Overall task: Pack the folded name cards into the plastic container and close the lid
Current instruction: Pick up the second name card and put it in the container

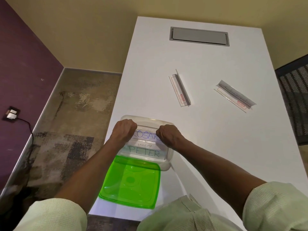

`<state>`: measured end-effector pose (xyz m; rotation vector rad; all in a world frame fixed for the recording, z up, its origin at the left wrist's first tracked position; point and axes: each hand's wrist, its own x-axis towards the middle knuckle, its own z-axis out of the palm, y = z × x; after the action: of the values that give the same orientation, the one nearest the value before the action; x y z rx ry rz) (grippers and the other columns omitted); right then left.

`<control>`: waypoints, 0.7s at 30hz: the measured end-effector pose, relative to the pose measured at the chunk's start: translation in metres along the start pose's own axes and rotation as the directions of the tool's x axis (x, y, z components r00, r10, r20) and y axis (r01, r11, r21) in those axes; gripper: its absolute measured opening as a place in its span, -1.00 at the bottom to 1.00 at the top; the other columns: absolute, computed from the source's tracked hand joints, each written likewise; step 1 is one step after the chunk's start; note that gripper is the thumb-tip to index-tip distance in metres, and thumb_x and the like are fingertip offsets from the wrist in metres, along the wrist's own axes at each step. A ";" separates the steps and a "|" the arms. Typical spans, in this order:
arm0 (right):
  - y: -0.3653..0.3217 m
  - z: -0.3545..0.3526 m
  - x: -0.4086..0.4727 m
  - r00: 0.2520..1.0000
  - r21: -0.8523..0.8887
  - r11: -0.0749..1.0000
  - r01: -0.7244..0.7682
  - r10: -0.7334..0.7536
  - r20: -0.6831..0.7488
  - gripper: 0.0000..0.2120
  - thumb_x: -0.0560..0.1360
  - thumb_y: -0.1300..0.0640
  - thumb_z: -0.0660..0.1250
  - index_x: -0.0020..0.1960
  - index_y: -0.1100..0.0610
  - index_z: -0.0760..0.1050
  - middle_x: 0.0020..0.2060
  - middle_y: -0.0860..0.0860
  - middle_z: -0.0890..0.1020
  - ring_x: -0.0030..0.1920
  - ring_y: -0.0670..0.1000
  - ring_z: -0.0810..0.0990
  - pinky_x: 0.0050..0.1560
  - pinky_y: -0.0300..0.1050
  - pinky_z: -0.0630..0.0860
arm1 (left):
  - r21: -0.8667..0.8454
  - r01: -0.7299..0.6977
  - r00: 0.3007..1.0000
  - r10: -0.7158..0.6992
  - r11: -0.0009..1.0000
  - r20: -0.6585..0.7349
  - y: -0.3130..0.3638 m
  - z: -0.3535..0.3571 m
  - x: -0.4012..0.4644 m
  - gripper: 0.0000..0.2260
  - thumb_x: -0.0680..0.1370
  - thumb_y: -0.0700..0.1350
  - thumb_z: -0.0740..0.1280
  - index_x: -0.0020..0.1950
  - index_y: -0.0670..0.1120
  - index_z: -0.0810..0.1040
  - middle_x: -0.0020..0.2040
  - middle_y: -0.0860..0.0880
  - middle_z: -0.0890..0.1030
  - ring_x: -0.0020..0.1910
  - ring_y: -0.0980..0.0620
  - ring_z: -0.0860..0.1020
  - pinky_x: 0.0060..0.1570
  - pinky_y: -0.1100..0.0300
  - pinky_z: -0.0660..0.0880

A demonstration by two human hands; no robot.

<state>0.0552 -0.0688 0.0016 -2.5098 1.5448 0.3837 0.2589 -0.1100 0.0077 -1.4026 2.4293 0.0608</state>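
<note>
Our fingers curl under, so we can't tell exactly how they pinch, but left hand (124,130) and right hand (168,135) both seem clamped on a name card (146,133) going into the clear container (167,161). Push unevenly and it could jam against the PETER card (145,153). Two more cards (180,88) wait on the table (150,80), green lid (131,182) off, touching the container's near edge.

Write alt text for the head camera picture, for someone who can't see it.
Both hands, left hand and right hand, press a name card into a clear plastic container holding cards, one reading PETER. The green lid lies off, nearer the person. Two more name cards lie farther away on the white table.
</note>
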 end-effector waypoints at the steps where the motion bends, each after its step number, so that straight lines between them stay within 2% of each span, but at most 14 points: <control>1: 0.000 0.000 0.000 1.000 0.012 1.000 -0.005 0.005 -0.001 -0.72 0.56 0.34 0.06 -0.01 0.23 0.56 -0.06 0.18 0.63 -0.05 0.18 0.62 -0.20 -0.08 0.31 | -0.001 0.002 1.000 -0.002 1.000 -0.002 0.000 0.000 0.000 -0.77 0.49 -0.34 0.16 -0.07 -0.16 0.60 -0.09 -0.17 0.63 -0.09 -0.17 0.62 -0.23 0.14 0.40; 7: -0.001 0.005 0.001 0.999 0.088 0.996 -0.033 0.034 -0.018 -0.73 0.58 0.31 0.06 0.00 0.27 0.54 -0.03 0.21 0.62 -0.03 0.20 0.60 -0.18 -0.07 0.33 | -0.052 0.005 1.000 -0.005 0.999 -0.011 0.002 -0.003 -0.001 -0.82 0.49 -0.33 0.19 -0.15 -0.19 0.58 -0.16 -0.20 0.61 -0.17 -0.16 0.60 -0.26 0.12 0.41; 10: -0.001 0.004 0.000 0.999 0.135 0.990 -0.041 0.044 -0.022 -0.74 0.58 0.31 0.06 0.00 0.28 0.53 -0.02 0.22 0.61 -0.02 0.20 0.59 -0.17 -0.06 0.35 | 0.029 0.009 1.000 -0.009 1.000 0.013 0.006 -0.010 -0.006 -0.90 0.39 -0.36 0.35 -0.26 -0.18 0.57 -0.31 -0.16 0.60 -0.34 -0.13 0.60 -0.40 0.16 0.46; 12: 0.000 0.001 -0.001 0.999 0.156 0.987 -0.039 0.043 -0.023 -0.74 0.57 0.32 0.06 0.01 0.28 0.53 -0.01 0.23 0.61 -0.01 0.20 0.59 -0.12 -0.05 0.41 | 0.028 -0.014 0.998 0.016 1.000 -0.066 0.005 -0.013 -0.009 -0.86 0.28 -0.39 0.45 -0.34 -0.20 0.55 -0.42 -0.17 0.55 -0.47 -0.13 0.55 -0.50 0.18 0.44; 15: 0.002 -0.005 -0.004 0.999 0.183 0.983 -0.021 0.028 -0.035 -0.79 0.56 0.30 0.13 0.02 0.29 0.53 0.00 0.24 0.61 0.00 0.21 0.60 -0.04 -0.03 0.47 | -0.022 -0.063 0.993 0.061 0.998 -0.101 0.007 -0.021 -0.012 -0.91 0.35 -0.41 0.39 -0.23 -0.26 0.56 -0.33 -0.24 0.56 -0.38 -0.20 0.58 -0.43 0.11 0.45; 17: 0.004 -0.011 -0.007 0.999 0.198 0.980 -0.008 0.018 -0.049 -0.81 0.56 0.24 0.19 0.03 0.29 0.54 0.01 0.24 0.61 0.00 0.22 0.60 -0.03 -0.02 0.48 | -0.027 -0.071 0.990 0.067 0.997 -0.128 0.007 -0.029 -0.013 -0.92 0.38 -0.39 0.37 -0.21 -0.24 0.56 -0.31 -0.23 0.55 -0.36 -0.19 0.57 -0.42 0.12 0.39; 19: 0.007 -0.017 -0.011 0.996 0.216 0.976 0.009 0.010 -0.086 -0.79 0.56 0.18 0.21 0.02 0.30 0.54 -0.01 0.26 0.61 -0.01 0.24 0.59 -0.08 -0.01 0.47 | -0.058 -0.020 0.998 0.017 0.998 -0.065 0.009 -0.033 -0.013 -0.88 0.50 -0.32 0.20 -0.16 -0.20 0.52 -0.19 -0.21 0.54 -0.19 -0.17 0.56 -0.29 0.12 0.31; 21: 0.010 -0.023 -0.017 0.988 0.227 0.974 0.014 0.022 -0.155 -0.77 0.56 0.15 0.22 -0.03 0.32 0.54 -0.09 0.27 0.62 -0.09 0.26 0.60 -0.19 -0.02 0.41 | -0.108 0.043 0.998 -0.048 0.993 -0.050 0.011 -0.038 -0.012 -0.85 0.51 -0.31 0.18 -0.25 -0.15 0.42 -0.20 -0.19 0.51 -0.16 -0.19 0.56 -0.26 0.12 0.31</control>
<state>0.0418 -0.0647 0.0283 -2.4066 1.5495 0.0073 0.2447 -0.1022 0.0458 -1.5234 2.4684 0.1471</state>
